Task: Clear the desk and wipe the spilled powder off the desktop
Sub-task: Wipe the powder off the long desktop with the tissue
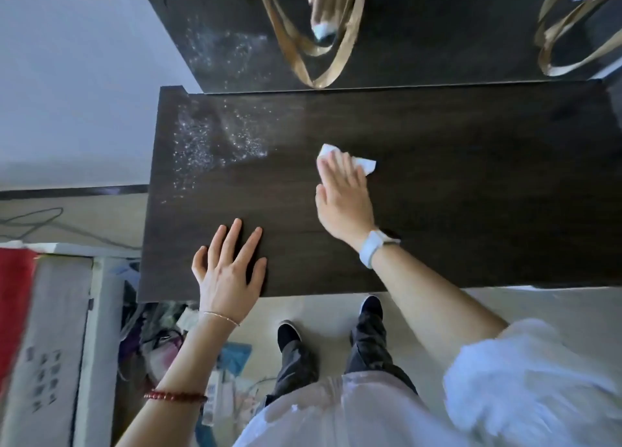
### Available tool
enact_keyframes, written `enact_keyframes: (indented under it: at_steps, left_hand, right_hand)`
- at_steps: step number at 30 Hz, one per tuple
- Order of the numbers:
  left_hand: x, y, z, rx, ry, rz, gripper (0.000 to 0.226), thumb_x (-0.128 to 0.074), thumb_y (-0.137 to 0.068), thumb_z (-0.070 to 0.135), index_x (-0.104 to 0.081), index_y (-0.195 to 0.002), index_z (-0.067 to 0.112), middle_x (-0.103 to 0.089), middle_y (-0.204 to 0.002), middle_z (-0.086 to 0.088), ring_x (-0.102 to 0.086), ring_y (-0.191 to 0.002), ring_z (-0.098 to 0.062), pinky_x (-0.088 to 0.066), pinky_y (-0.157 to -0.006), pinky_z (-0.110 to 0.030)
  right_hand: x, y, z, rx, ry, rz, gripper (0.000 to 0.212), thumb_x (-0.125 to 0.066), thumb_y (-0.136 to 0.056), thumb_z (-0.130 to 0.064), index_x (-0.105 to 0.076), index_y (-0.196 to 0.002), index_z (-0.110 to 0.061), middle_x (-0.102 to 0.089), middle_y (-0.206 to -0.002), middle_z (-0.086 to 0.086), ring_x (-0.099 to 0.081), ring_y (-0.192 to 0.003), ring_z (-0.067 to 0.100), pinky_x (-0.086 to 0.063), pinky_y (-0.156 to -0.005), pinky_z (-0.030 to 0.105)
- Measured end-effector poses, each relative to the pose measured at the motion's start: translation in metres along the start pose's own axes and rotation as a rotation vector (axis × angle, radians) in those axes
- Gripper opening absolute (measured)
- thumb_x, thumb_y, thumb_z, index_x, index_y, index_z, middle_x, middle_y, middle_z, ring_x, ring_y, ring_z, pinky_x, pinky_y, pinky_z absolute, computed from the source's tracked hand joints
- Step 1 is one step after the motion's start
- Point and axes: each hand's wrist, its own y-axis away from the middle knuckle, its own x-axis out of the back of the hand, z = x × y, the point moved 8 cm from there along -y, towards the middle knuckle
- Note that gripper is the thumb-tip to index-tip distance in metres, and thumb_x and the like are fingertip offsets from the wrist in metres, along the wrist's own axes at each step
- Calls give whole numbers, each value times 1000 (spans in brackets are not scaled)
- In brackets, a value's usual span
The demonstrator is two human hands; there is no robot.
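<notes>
White spilled powder (215, 140) is scattered over the far left part of the dark wooden desktop (471, 184). My right hand (343, 190) presses a crumpled white tissue (365, 163) flat against the desktop near its middle, to the right of the powder, with the fingers straight. My left hand (229, 264) rests flat on the desk near the front edge, fingers spread, holding nothing. A white watch sits on my right wrist.
A mirror (437, 42) stands along the desk's back edge and reflects the powder, my hand and tan straps. A white wall is on the left. Boxes, bags and cables (161, 342) crowd the floor left of the desk. My feet stand before it.
</notes>
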Motion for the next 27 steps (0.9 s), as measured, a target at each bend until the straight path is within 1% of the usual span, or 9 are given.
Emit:
enact_keyframes:
  at_steps: [3,5,7,9,11,16,18,22,27]
  left_hand:
    - [1,11,-22,19,-12,-18,55,-24,-87,47,-41,-135,30,-32,-149,-7,-21,-138,-27,-13,-108,-51]
    - [3,21,-42,79,2,-23,58,-20,-85,51,-37,-138,32,-27,-151,-5,-14,-141,-24,-6,-111,-48]
    - [6,32,-62,134,2,-23,61,-17,-84,53,-33,-139,33,-22,-153,-4,-9,-142,-22,-1,-112,-45]
    - [8,41,-80,178,5,-30,62,-15,-84,54,-29,-141,34,-18,-154,-2,-5,-142,-20,2,-112,-44]
    - [10,45,-98,232,20,-39,62,-11,-84,54,-23,-142,36,-11,-155,0,0,-143,-18,3,-112,-46]
    - [18,42,-138,323,95,-73,48,-19,-97,40,-11,-144,38,0,-156,1,10,-142,-20,4,-112,-48]
    - [18,39,-153,358,128,-114,48,-20,-98,36,-6,-144,38,3,-156,3,12,-142,-18,5,-112,-46]
    - [21,27,-154,370,155,-103,52,-20,-97,36,-3,-146,30,-4,-156,1,3,-143,-19,-1,-113,-46]
    - [29,-7,-130,413,316,-35,57,-29,-97,34,-8,-146,14,-31,-146,-16,-37,-126,-36,-32,-99,-47]
  right_hand:
    - [-23,86,-60,248,-14,-109,50,-28,-90,-24,-38,-137,-9,-38,-145,9,-27,-137,33,-16,-112,45]
    - [-20,122,-43,293,51,-93,48,-34,-90,-22,-39,-137,-12,-40,-144,7,-29,-136,31,-19,-112,43]
    - [-7,131,5,68,92,23,47,-31,-91,-19,-40,-136,-9,-40,-143,13,-29,-135,34,-26,-108,49]
    - [8,131,41,-289,77,146,48,-28,-91,-20,-43,-133,-4,-41,-140,21,-32,-132,42,-31,-105,55]
    - [3,124,14,-389,38,202,49,-28,-88,-20,-44,-131,-2,-41,-139,25,-34,-129,45,-31,-104,55]
    - [-64,117,-166,215,-48,-50,52,-26,-84,-14,-39,-135,-9,-41,-143,10,-29,-136,33,-22,-112,48]
    - [-74,121,-200,359,-30,-107,53,-27,-82,-14,-42,-133,-11,-45,-141,6,-35,-134,28,-21,-112,43]
    - [-68,115,-163,323,-1,-167,53,-26,-86,-14,-36,-137,-13,-41,-144,6,-30,-136,26,-11,-114,34]
    - [-33,78,-62,-76,67,-81,52,-21,-90,-15,-32,-139,-4,-33,-145,21,-27,-136,39,-27,-110,51]
